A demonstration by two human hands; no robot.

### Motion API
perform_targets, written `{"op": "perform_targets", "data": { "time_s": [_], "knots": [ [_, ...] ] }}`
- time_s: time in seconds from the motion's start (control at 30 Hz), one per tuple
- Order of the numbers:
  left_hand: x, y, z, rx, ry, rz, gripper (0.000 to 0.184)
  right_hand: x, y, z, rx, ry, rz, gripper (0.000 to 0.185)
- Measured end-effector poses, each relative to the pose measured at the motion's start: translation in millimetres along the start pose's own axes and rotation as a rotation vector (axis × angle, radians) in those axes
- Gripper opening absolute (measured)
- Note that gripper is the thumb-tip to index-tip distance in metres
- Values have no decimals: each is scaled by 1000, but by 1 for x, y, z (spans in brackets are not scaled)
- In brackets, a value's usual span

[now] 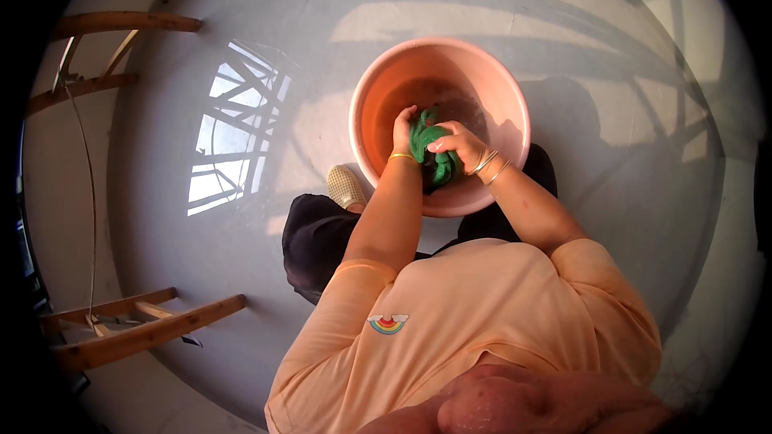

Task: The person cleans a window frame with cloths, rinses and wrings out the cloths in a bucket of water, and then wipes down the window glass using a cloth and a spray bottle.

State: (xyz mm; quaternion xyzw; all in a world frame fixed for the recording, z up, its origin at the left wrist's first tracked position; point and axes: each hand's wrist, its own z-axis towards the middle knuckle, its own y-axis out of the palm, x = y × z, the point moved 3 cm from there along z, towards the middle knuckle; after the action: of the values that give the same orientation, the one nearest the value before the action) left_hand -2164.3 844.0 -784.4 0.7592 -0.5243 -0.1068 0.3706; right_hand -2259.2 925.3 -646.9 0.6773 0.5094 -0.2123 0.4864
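Note:
A wet-looking green cloth is bunched between my two hands inside a pink basin. My left hand is closed on the cloth's left side, its fingers partly hidden behind the folds. From the right, my right hand grips the cloth, thumb and fingers across its front. The cloth's lower end hangs over the dark bottom of the basin, where the contents are hard to make out. A small red spot shows near the top of the cloth.
The basin stands on a smooth grey floor between my legs. My left shoe is beside its lower left rim. Wooden legs of furniture lie at lower left, with another wooden frame and a hanging cord at upper left.

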Motion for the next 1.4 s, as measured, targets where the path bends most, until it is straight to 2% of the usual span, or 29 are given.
{"op": "perform_targets", "data": {
  "time_s": [0.03, 0.07, 0.17, 0.2, 0.23, 0.27, 0.3, 0.33, 0.37, 0.4, 0.43, 0.53, 0.6, 0.67, 0.73, 0.8, 0.83, 0.9, 0.93, 1.0, 1.07, 1.1, 1.13, 1.2, 1.23, 1.27, 1.33, 1.37, 1.4],
  "knots": [
    [-3, -2, 5, -72, 23, -50, 32, -2, 7, 3, 52, 45, 140, 28],
    [-4, 1, 7, -146, 49, -98, 31, -1, 6, 12, 98, 46, 97, 28],
    [-8, -1, 0, -53, 132, -67, 30, 0, -5, 41, 367, -125, -303, 29],
    [-7, 10, -10, -50, 178, -76, 30, 4, -18, 50, 373, -129, -302, 29],
    [-13, 22, -20, 33, 199, -121, 29, 4, -35, 59, 534, -185, -527, 30],
    [-16, 28, -18, 48, 40, -136, 28, 3, -47, 62, 696, -235, -747, 32],
    [-14, 43, -29, 79, 40, -13, 28, -15, -50, 52, 788, -156, -784, 39],
    [-13, 56, -44, 112, 40, 109, 29, -14, -69, 55, 740, 26, -799, 45],
    [-13, 57, -42, 49, 147, 217, 29, 7, -87, 58, 778, 45, -847, 48],
    [-13, 51, -34, 41, 192, 249, 30, 8, -92, 60, 814, 60, -903, 51],
    [-11, 42, -25, 100, 228, 139, 31, 14, -96, 59, 898, 180, -1128, 60],
    [11, 33, -34, 205, 359, -42, 30, 30, -119, 53, 908, 241, -1223, 52],
    [19, 48, -57, 384, 187, -76, 39, 32, -123, 57, 764, 243, -1319, 57],
    [5, 21, -28, 446, 96, 130, 64, 52, -104, 62, 609, 224, -1438, 66],
    [1, 22, -24, 386, 72, 106, 66, 45, -83, 55, 167, 657, -1499, 85],
    [3, 13, -20, 452, 47, 283, 62, 64, -95, 54, 98, 924, -1448, 72],
    [5, 8, -17, 393, 11, 325, 58, 73, -104, 56, 96, 915, -1460, 72],
    [5, 8, -14, 430, -6, 362, 55, 81, -113, 63, 179, 585, -1734, 64],
    [-1, 8, -13, 462, -39, 407, 52, 77, -110, 64, 172, 583, -1739, 64],
    [-8, -3, -4, 504, -20, 425, 45, 23, -68, 51, 227, 363, -1488, 63],
    [-16, -6, 12, 137, -77, 76, 42, 11, -46, 40, 123, -89, -1319, 62],
    [-9, 10, -1, 56, -25, 9, 43, 4, -31, 29, 70, -249, -1259, 60],
    [-4, 17, -12, 99, -105, 29, 36, -2, -17, 17, 23, -407, -1186, 59],
    [-2, -8, 33, 130, 23, 32, 31, -18, 10, -6, -51, -315, -833, 53],
    [0, -8, 26, 246, -11, 131, 26, -16, 13, -12, -46, -292, -701, 49],
    [2, -6, 15, 246, -18, 133, 26, -14, 15, -17, -31, -191, -523, 44],
    [3, 15, -4, -247, -82, -87, 24, -12, 18, -18, 10, -106, -337, 39],
    [3, 20, -5, -136, 0, -56, 23, -16, 22, -16, 95, -157, -344, 36],
    [6, 15, 0, -218, 4, 101, 27, -11, 16, -5, 195, -179, -447, 38]
  ]
}}
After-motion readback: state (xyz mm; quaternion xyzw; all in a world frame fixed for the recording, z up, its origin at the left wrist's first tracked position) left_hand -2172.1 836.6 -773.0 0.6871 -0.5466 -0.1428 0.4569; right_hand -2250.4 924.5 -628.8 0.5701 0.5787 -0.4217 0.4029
